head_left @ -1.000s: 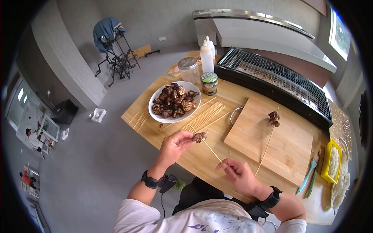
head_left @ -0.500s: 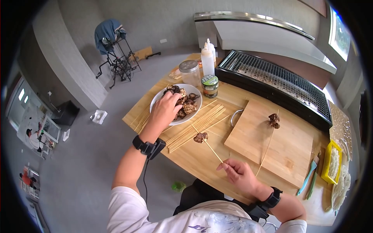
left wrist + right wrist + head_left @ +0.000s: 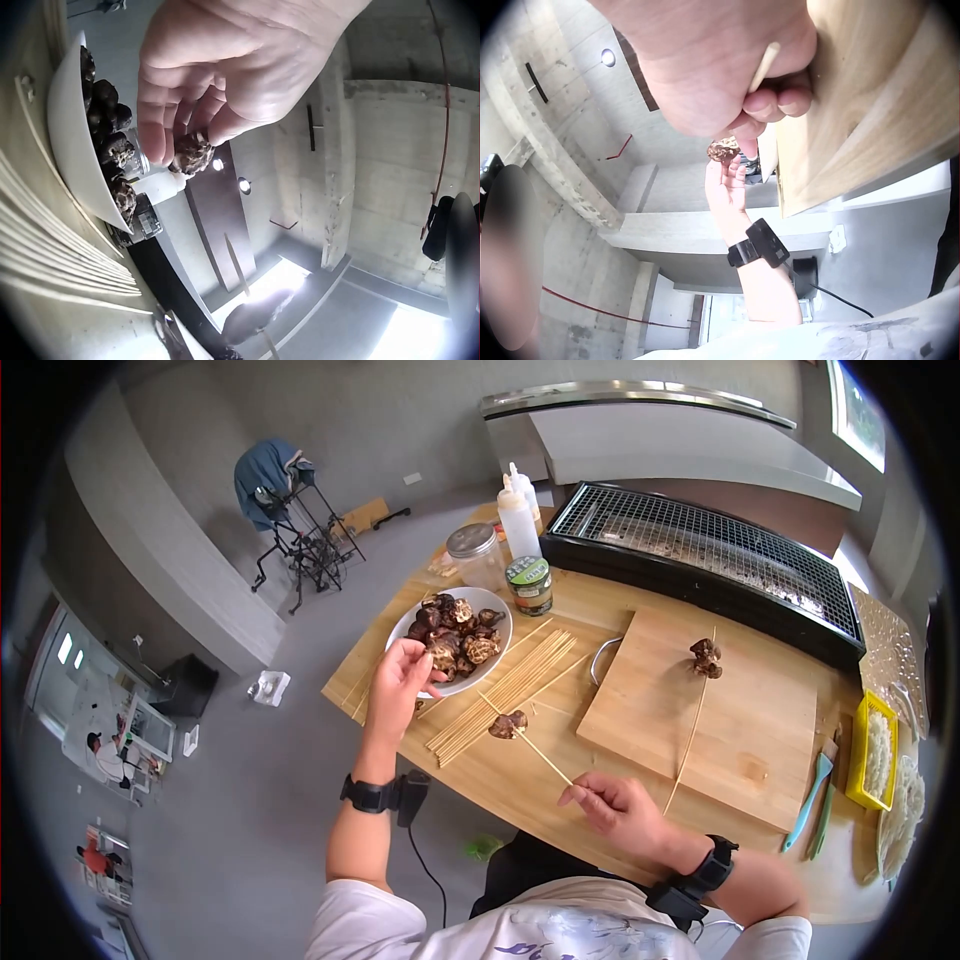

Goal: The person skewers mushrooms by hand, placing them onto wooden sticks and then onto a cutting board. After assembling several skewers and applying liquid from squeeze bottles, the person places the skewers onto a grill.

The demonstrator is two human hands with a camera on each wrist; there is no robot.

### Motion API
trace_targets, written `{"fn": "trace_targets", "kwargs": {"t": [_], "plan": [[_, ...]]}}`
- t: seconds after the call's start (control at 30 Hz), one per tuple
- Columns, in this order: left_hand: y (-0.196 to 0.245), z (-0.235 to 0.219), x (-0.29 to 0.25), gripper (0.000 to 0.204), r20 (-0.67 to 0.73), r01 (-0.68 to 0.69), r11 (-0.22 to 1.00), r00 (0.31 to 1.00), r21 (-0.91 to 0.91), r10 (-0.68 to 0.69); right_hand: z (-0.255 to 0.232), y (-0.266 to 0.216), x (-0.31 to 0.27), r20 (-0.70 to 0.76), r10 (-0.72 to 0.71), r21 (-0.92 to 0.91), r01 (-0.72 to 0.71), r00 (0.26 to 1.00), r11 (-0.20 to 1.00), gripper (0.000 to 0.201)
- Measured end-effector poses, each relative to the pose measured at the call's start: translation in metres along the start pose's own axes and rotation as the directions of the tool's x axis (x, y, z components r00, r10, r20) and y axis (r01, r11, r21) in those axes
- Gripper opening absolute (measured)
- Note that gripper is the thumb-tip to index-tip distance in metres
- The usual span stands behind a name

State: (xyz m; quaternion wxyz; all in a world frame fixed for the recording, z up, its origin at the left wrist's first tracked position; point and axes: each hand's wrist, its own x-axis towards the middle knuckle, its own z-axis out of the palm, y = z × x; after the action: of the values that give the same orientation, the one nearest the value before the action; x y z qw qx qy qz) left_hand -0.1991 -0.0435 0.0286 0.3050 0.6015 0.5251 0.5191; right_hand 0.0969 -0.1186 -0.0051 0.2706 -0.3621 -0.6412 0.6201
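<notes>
My left hand (image 3: 395, 685) pinches a dried-looking brown shiitake mushroom (image 3: 193, 154) between thumb and fingertips, at the near left edge of a white plate (image 3: 500, 668). On that plate lies a pile of similar mushrooms (image 3: 458, 615). My right hand (image 3: 625, 815) grips the lower end of a bamboo skewer (image 3: 545, 757), which slants up and to the left. A single mushroom (image 3: 508, 725) is threaded on this skewer, a little below its tip. Another skewer with a dark mushroom (image 3: 706, 658) on it lies across the wooden cutting board (image 3: 640, 700).
Loose bamboo skewers (image 3: 510, 695) lie between plate and board. Behind stand a lidded jar (image 3: 476, 560), a green-labelled can (image 3: 530, 588) and squeeze bottles (image 3: 516, 522). A black grill (image 3: 690, 560) runs along the back. A yellow tray (image 3: 872, 755) and blue brush (image 3: 808, 800) sit right.
My left hand let go of the mushroom on the skewer, reached into the plate, and now draws back with another mushroom. My right hand keeps its grip on the skewer.
</notes>
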Motion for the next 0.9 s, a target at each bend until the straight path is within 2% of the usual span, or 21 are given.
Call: {"fn": "trace_targets", "kwargs": {"t": [0.07,0.27,0.8,0.9], "plan": [[0.000,0.007,-0.015,0.013,0.024,0.054,0.952,0.999,-0.302,-0.049,0.000,-0.003,-0.001,0.010,-0.007,-0.025,0.007,1.000,1.000,0.019],[-0.001,0.020,-0.035,0.014,0.078,0.116,0.890,0.993,-0.442,-0.090,-0.001,-0.002,-0.001,0.015,-0.012,-0.066,0.013,1.000,0.998,0.019],[-0.005,0.026,-0.049,0.013,0.016,0.028,0.984,1.000,-0.176,-0.026,0.001,-0.002,-0.001,0.024,-0.009,-0.065,0.011,1.000,0.998,0.018],[-0.005,0.027,-0.051,0.013,-0.009,-0.007,0.997,1.000,-0.077,0.006,0.001,-0.001,0.000,0.018,-0.075,-0.043,0.075,0.997,0.996,0.026]]}}
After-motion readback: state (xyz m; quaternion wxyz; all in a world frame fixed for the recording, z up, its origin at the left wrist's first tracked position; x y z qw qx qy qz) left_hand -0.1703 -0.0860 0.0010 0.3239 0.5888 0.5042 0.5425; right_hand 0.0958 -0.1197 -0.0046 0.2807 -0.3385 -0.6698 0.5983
